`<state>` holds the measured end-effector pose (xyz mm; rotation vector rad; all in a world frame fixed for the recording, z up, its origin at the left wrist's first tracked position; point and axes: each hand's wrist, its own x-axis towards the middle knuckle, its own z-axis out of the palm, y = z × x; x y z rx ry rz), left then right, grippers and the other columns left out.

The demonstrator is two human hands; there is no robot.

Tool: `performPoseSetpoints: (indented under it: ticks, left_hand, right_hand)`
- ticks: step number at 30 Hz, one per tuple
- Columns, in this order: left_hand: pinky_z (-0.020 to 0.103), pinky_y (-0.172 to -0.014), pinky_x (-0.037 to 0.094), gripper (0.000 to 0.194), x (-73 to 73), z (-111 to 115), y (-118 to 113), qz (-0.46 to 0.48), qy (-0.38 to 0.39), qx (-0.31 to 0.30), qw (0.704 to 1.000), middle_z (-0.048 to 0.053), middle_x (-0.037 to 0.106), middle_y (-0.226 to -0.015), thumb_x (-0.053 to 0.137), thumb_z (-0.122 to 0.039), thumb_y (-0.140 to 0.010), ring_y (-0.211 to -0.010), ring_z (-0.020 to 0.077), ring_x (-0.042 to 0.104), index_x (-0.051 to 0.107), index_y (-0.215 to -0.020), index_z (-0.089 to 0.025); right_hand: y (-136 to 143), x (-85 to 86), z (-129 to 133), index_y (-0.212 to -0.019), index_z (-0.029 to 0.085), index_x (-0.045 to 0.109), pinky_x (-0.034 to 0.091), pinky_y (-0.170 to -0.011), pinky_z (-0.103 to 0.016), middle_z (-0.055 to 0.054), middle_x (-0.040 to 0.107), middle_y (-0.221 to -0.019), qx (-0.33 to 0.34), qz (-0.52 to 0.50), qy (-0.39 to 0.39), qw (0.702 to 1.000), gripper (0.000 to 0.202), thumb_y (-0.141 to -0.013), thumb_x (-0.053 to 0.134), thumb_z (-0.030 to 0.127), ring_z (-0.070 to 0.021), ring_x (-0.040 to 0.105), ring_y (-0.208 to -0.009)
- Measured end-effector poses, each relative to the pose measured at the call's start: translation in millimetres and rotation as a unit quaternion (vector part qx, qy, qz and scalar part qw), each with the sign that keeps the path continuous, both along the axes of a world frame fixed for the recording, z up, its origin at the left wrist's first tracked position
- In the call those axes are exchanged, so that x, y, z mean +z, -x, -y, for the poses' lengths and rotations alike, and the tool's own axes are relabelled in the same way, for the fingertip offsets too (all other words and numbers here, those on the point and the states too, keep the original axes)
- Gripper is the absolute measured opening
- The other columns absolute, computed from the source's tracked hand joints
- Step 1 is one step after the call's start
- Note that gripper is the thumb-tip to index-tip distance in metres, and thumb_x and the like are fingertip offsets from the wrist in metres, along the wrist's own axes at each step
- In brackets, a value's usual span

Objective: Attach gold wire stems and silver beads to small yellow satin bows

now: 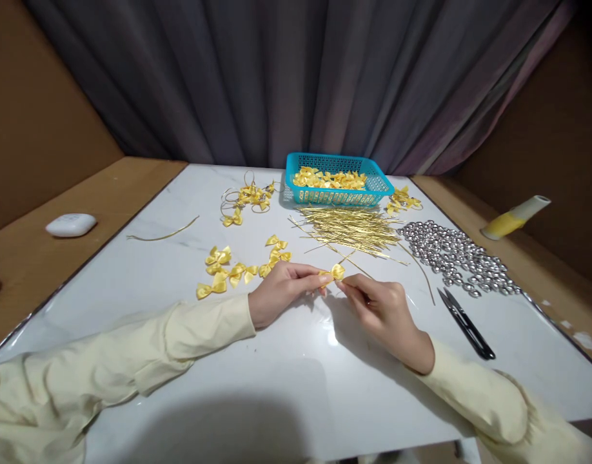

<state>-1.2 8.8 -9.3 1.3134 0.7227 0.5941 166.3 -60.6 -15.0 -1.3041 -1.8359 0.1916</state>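
Note:
Between my two hands, above the middle of the table, is a yellow ribbon bow. My left hand pinches it from the left with thumb and fingers. From the other side my right hand is closed, thumb against forefinger, at the bow's edge; fingertips hide whether it grips the ribbon or a thin wire. A gold cord end sticks up behind the bow. Several loose yellow bows lie left of my left hand. Beyond my hands is a pile of gold cords.
A turquoise basket of yellow bows stands at the back. Bows with looped cords lie left of it. Silver beads and black thread snips lie at right. A single gold cord and a white case are leftward.

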Motion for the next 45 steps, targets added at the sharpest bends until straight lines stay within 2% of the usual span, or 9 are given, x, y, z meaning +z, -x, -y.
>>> performPoseSetpoints:
  ticks: [12, 17, 23, 29, 33, 39, 45]
  left_hand:
    - [0.024, -0.060, 0.040, 0.024, 3.7, 1.2, 1.0, -0.038, -0.063, -0.008, 0.997, 0.004, 0.062, -0.065, 0.061, -0.034, -0.075, -0.062, 0.0120, 0.051, 0.069, -0.070, -0.011]
    - [0.024, -0.060, 0.041, 0.025, 7.4, 2.8, 0.9, -0.052, -0.090, -0.013, 0.995, 0.003, 0.062, -0.063, 0.061, -0.033, -0.074, -0.061, 0.0120, 0.051, 0.066, -0.063, -0.012]
    - [0.023, -0.061, 0.042, 0.025, 10.9, 2.4, 1.0, -0.062, -0.104, 0.021, 0.992, 0.004, 0.063, -0.068, 0.060, -0.034, -0.074, -0.065, 0.0135, 0.052, 0.070, -0.077, -0.011]
    - [0.021, -0.057, 0.037, 0.020, 12.0, 0.5, 0.9, -0.045, -0.077, 0.061, 0.994, 0.000, 0.058, -0.063, 0.062, -0.031, -0.074, -0.060, 0.0095, 0.047, 0.068, -0.075, -0.011]
    - [0.020, -0.056, 0.035, 0.022, 11.1, -0.4, 1.1, -0.030, -0.074, 0.058, 0.995, -0.001, 0.054, -0.060, 0.063, -0.033, -0.073, -0.058, 0.0085, 0.044, 0.066, -0.074, -0.011]
    - [0.021, -0.056, 0.036, 0.022, 12.9, -0.2, 0.1, -0.025, -0.064, 0.067, 0.995, -0.001, 0.054, -0.057, 0.066, -0.032, -0.071, -0.057, 0.0085, 0.044, 0.066, -0.066, -0.011]
    - [0.022, -0.057, 0.037, 0.025, 12.4, 0.3, 1.0, -0.048, -0.096, 0.075, 0.991, 0.000, 0.056, -0.057, 0.064, -0.035, -0.072, -0.056, 0.0098, 0.046, 0.066, -0.063, -0.012]
  right_hand:
    - [-0.4, -0.4, 2.5, -0.062, 0.016, 0.053, 0.024, -0.040, -0.018, 0.007, 0.031, -0.046, -0.007, 0.007, 0.012, 1.000, 0.023, -0.084, 0.047, 0.021, -0.0068, 0.022, -0.041]
    - [1.4, 1.3, 0.8, -0.064, 0.015, 0.057, 0.027, -0.041, -0.018, 0.005, 0.038, -0.045, -0.003, -0.002, 0.039, 0.999, 0.023, -0.084, 0.047, 0.023, -0.0065, 0.026, -0.041]
    - [2.9, 4.3, -3.5, -0.069, 0.014, 0.059, 0.033, -0.043, -0.018, 0.003, 0.051, -0.049, 0.001, -0.042, 0.086, 0.995, 0.023, -0.085, 0.048, 0.026, -0.0073, 0.040, -0.040]
    - [-2.0, 4.0, -2.8, -0.094, 0.015, 0.057, 0.042, -0.051, -0.021, 0.000, 0.063, -0.062, 0.034, -0.052, 0.147, 0.987, 0.017, -0.084, 0.051, 0.027, -0.0110, 0.053, -0.050]
    - [-4.9, 4.3, -1.3, -0.086, 0.017, 0.058, 0.044, -0.054, -0.022, -0.003, 0.067, -0.072, 0.040, -0.031, 0.139, 0.989, 0.012, -0.085, 0.047, 0.022, -0.0124, 0.059, -0.057]
    - [-7.2, 7.1, 2.1, -0.079, 0.016, 0.059, 0.037, -0.047, -0.020, -0.001, 0.061, -0.060, 0.034, 0.029, 0.116, 0.992, 0.020, -0.087, 0.043, 0.024, -0.0103, 0.051, -0.048]
    - [-8.2, 5.0, 3.9, -0.075, 0.015, 0.054, 0.030, -0.043, -0.019, 0.004, 0.043, -0.050, 0.036, 0.056, 0.041, 0.997, 0.019, -0.087, 0.040, 0.019, -0.0079, 0.035, -0.041]
